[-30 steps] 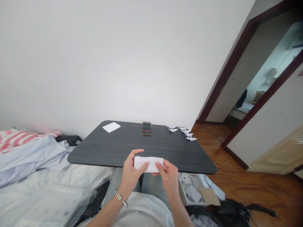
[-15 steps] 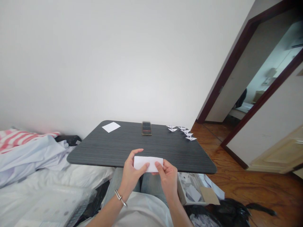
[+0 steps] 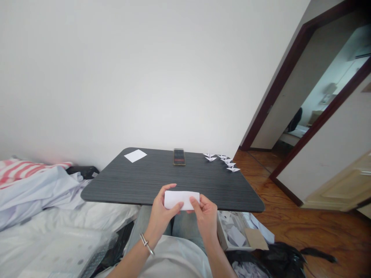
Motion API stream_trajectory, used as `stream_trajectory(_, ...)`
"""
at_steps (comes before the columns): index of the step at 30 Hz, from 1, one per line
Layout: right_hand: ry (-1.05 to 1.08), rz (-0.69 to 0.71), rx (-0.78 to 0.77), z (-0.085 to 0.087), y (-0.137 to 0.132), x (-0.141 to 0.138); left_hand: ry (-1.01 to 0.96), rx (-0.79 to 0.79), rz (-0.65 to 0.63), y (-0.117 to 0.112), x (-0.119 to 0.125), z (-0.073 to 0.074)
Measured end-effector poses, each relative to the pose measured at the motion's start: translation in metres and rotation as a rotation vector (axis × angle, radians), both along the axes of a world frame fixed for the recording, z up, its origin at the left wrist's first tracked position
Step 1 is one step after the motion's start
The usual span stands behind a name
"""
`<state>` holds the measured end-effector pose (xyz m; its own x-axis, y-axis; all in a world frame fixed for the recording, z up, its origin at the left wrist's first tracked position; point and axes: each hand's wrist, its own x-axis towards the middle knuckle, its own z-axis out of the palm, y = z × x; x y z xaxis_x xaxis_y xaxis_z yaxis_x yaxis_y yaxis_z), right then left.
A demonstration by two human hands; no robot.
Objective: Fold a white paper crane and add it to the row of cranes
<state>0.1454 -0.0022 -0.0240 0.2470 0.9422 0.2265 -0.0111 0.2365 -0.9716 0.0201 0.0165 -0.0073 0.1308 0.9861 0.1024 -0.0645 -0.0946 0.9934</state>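
Observation:
A folded white sheet of paper (image 3: 182, 197), shaped as a long rectangle, is held in front of me at the table's near edge. My left hand (image 3: 162, 204) grips its left end, thumb on the near face and index finger stretched past the top corner. At the right end, my right hand (image 3: 205, 211) pinches the paper with the thumb on top and the fingers curled behind. Both thumbs lie near the lower edge. Several white folded paper cranes (image 3: 228, 164) stand at the table's far right.
The dark table (image 3: 139, 185) carries a flat white paper stack (image 3: 135, 155) at far left and a phone (image 3: 179, 157) at the back middle. Below right sit an open box of papers (image 3: 236, 233) and black plastic bags (image 3: 282, 256). Clothes (image 3: 43, 189) lie on the left.
The paper and both hands keep almost the same place and grip. The whole view has shifted very slightly.

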Motion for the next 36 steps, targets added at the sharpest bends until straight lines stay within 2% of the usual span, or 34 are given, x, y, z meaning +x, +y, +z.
stream_trajectory(8,-0.125,-0.043,-0.005,-0.002,-0.001,0.002,-0.053,-0.025,0.01,0.002,0.002,0.0)
stream_trajectory(17,-0.084,-0.018,-0.016,0.008,-0.005,0.001,-0.033,0.003,0.049,-0.004,0.004,0.008)
stream_trajectory(25,-0.063,-0.012,-0.021,0.01,-0.006,0.002,-0.034,0.01,0.038,-0.005,0.004,0.009)
stream_trajectory(36,-0.027,-0.014,-0.018,0.005,-0.003,0.002,-0.058,-0.006,0.023,-0.005,0.004,0.007)
